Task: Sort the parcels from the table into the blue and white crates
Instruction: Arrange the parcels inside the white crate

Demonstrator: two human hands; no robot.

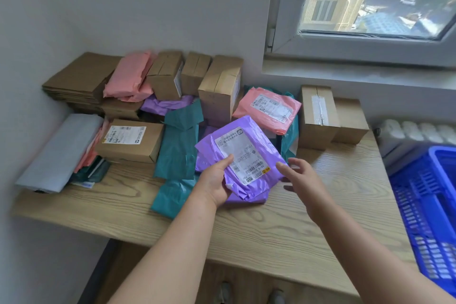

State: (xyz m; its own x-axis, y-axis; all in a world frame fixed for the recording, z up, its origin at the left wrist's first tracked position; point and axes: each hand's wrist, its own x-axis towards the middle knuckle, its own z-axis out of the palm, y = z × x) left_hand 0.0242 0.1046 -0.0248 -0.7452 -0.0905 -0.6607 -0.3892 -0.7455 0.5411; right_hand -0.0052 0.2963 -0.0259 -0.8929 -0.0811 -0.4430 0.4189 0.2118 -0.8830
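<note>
Left hand (213, 184) grips the purple parcel (241, 155) at its near-left corner: thumb on top, on the edge of the label (232, 145), fingers curled underneath. Forearm comes in straight from below, wrist level. The parcel's far end looks propped on the pile and its near end sits just over the table (320, 217).

Right hand (302, 180) holds nothing. Its fingers are spread and relaxed, palm turned inward, at the parcel's right edge. Can't tell if it's touching or just short.

Step as I read it: read the label, then route the parcel.
- Soft mailer, so it will sag. Get the right hand under the right edge before lifting.
- Keep the thumb off the barcode.
- Lift clear of the teal mailer (177, 145) alongside so nothing drags.

Blue crate (439, 153) is just off the table's right end, an easy reach for the right hand. White crate isn't in view.

Further back, unsorted: pink mailer (267, 110) and cardboard boxes (318, 116).
</note>
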